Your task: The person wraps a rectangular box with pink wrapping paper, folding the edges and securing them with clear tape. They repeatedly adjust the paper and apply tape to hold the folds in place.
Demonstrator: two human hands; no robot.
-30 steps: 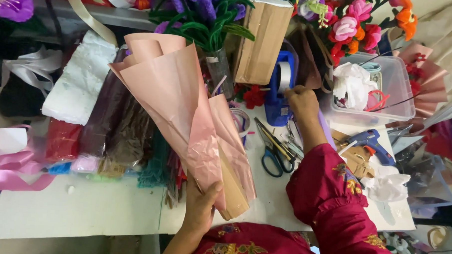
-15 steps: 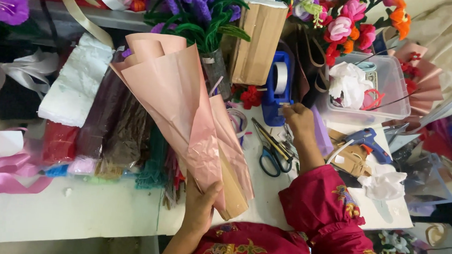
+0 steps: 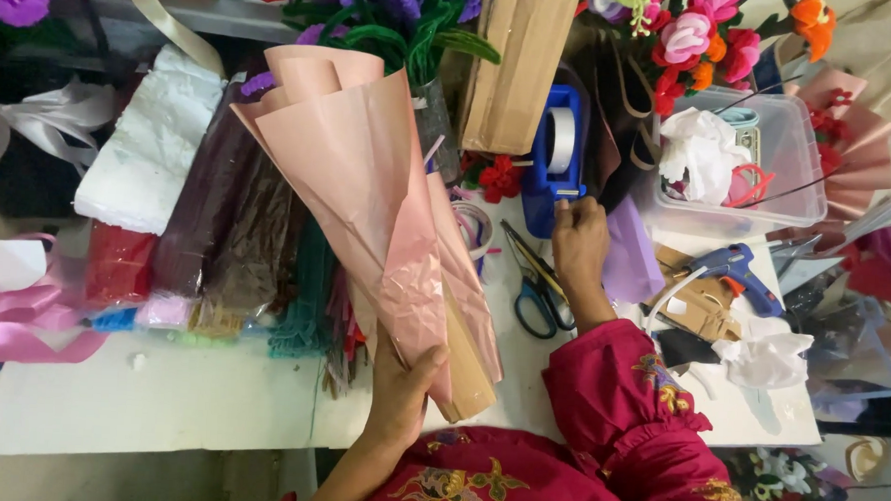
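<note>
Nearest the camera, red embroidered sleeves (image 3: 637,425) frame the work. The left hand (image 3: 401,392) is closed around the narrow lower end of a pink paper cone (image 3: 368,198), a bouquet wrap held tilted above the white table (image 3: 164,409), its wide mouth opening up and away to the left. The right hand (image 3: 579,240) stretches farther out, fingers curled at the front edge of the blue tape dispenser (image 3: 552,160); whether it already pinches the tape end cannot be told. Black-handled scissors (image 3: 535,288) lie on the table just left of that wrist, and a blue glue gun (image 3: 731,265) rests to its right. Beyond stand a brown cardboard box (image 3: 516,70), a clear plastic bin (image 3: 765,158) and artificial flowers (image 3: 710,37).

The step in hand looks like fetching tape to fasten the wrap. The next move probably calls for drawing out a strip and tearing it one-handed while the left hand keeps the cone's overlap from springing apart.

A second ago the right hand sat lower and nearer the scissors; it has since moved up to the dispenser, while the cone has barely shifted
</note>
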